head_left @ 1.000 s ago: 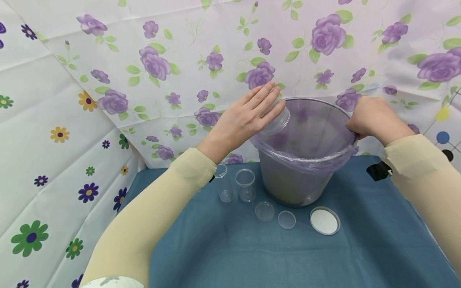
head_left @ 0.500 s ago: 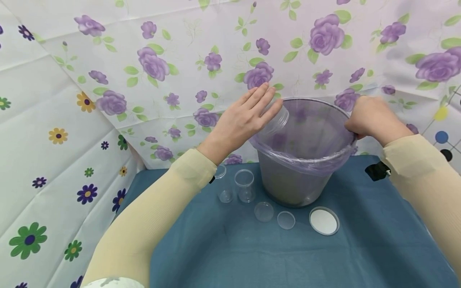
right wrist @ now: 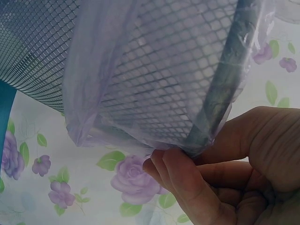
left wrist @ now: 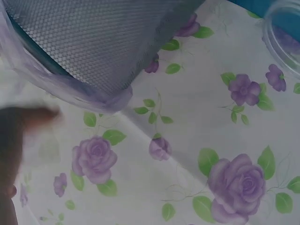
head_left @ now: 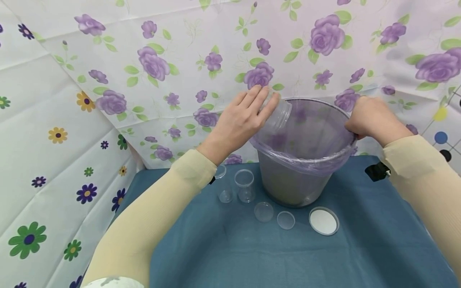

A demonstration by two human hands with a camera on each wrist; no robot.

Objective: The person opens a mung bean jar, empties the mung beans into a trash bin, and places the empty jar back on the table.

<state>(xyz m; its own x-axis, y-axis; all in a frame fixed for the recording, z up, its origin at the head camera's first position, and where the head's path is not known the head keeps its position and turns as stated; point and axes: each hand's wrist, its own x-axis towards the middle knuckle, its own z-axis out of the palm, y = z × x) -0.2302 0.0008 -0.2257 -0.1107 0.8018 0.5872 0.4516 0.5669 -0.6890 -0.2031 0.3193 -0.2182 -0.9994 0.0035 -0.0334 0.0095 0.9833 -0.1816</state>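
Observation:
In the head view my left hand (head_left: 242,120) holds a clear plastic jar (head_left: 280,116) at the left rim of the mesh trash bin (head_left: 293,180). The jar is tilted, its mouth toward the bin; my thumb is hidden there. The left wrist view shows a blurred part of that hand (left wrist: 21,140) below the bin's rim. A purple trash bag (head_left: 306,164) lines the bin and folds over its edge. My right hand (head_left: 374,120) pinches the bag and rim on the right side. In the right wrist view its fingers (right wrist: 180,173) lie against the bag (right wrist: 117,84).
Two clear jars (head_left: 245,185) stand left of the bin on the blue cloth (head_left: 252,260). In front lie two clear lids (head_left: 264,212) and a round white disc with a grey rim (head_left: 324,221). A flowered sheet (head_left: 201,60) hangs behind.
My left hand and the jar have tilted slightly, the fingertips shifting a little left and down while more of the jar shows. My right hand keeps its place on the rim.

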